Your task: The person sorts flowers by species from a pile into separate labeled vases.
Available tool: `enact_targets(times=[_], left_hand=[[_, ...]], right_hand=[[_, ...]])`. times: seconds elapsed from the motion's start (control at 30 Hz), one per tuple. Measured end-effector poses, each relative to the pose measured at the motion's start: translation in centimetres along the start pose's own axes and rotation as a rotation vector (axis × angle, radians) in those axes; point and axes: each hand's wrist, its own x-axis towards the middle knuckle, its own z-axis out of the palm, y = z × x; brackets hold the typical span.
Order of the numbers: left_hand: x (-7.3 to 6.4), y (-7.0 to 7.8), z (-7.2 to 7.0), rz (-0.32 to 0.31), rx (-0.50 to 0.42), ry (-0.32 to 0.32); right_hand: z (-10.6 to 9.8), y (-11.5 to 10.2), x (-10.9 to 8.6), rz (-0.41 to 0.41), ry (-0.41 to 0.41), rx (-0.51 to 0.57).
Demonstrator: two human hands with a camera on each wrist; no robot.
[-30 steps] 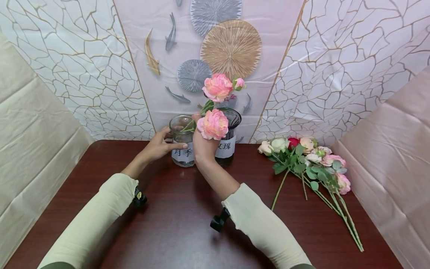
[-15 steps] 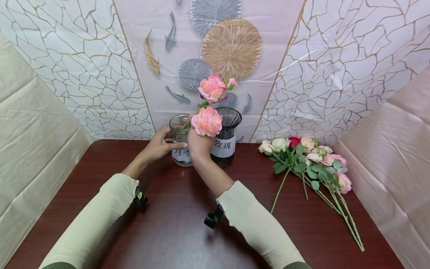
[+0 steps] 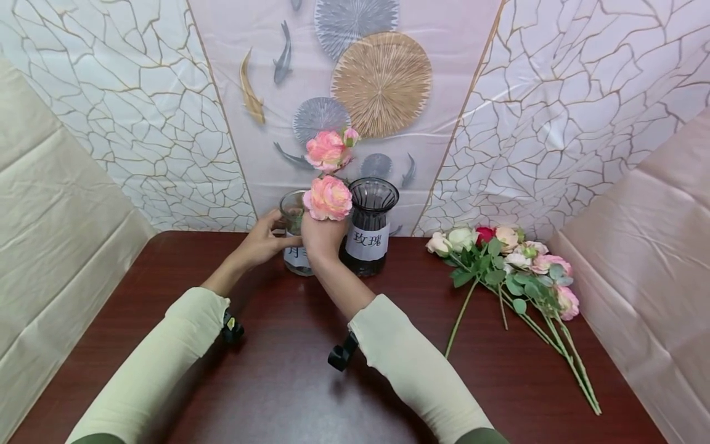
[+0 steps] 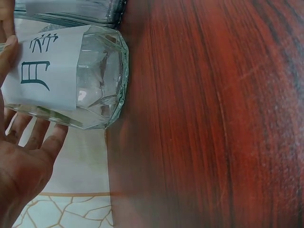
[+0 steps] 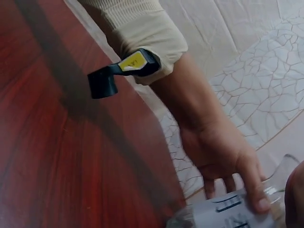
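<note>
One jar (image 3: 294, 258) stands upright just left of centre in the head view, on the worktop (image 3: 266, 370). The left hand (image 3: 265, 239) is curled round it, thumb across the front near the label (image 4: 47, 66), fingers behind. At the jar's right side, the right hand (image 3: 324, 237) holds the spray (image 3: 328, 197), whose two pink blooms and bud rise near the middle of the frame, the lower bloom just above the knuckles. Its fingertips are hidden there, so the grip is probably a pinch on the stem; some green shows at the jar's mouth, but how deep the stem reaches I cannot tell.

The likeliest trouble is balance. The blooms look heavy for the stem, so letting go while it sits shallow could make the spray swing or drag the jar over. A stem caught on the rim would shove the glass, and a slack left hand might let it slide. The vase (image 3: 368, 243) stands just beside the right hand, so a careless wrist could knock it. The loose flowers (image 3: 499, 259), at the right of the frame, lie well apart from all this.
</note>
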Motion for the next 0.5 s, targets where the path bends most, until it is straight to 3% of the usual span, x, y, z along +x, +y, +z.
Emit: enact_targets(times=[0.17,0.3,0.5], left_hand=[[0.1,0.0,0.0,0.010,0.009,-0.006],[0.0,0.0,-0.1,0.012,0.027,0.001],[0.0,0.0,-0.1,0.017,0.017,-0.003]], right_hand=[[0.6,2.6,0.1,0.032,-0.011,0.040],[1.9,6.1,1.0,0.006,0.010,0.003],[2.3,8.5,1.4,-0.029,0.021,0.002]])
